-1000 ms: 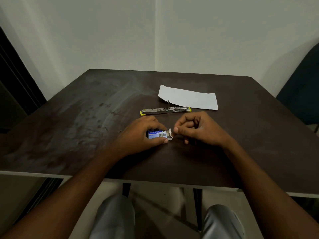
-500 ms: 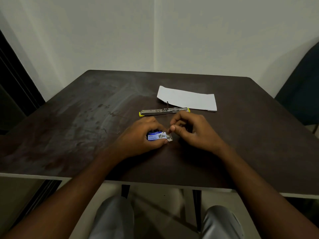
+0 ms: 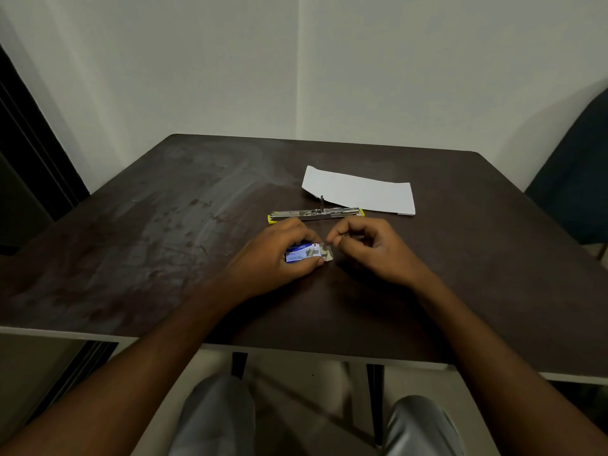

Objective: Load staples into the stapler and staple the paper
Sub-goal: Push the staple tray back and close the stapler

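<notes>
- The dark brown wooden table (image 3: 138,245) takes up most of the head view, its worn top streaked with pale smudges on the left side.
- The left hand (image 3: 276,255) rests on the table near the middle, fingers and thumb clenched around a small blue-and-white cardboard staple box (image 3: 302,253) that lies flat, with its open grey end flap (image 3: 327,253) pointing right.
- Just behind both hands lies the long silver metal stapler with yellow ends (image 3: 316,214), swung open flat on the table, a short metal part standing up at its middle.
- The right hand (image 3: 371,248) sits just right of the box's open end, thumb and forefinger pinched together near the flap; whether they grip a strip of staples I cannot tell.
- The white rectangular sheet of paper (image 3: 358,189) lies flat behind the stapler, its near edge just beside the stapler's right half.
- A dark blue chair (image 3: 579,179) stands at the table's far right.
</notes>
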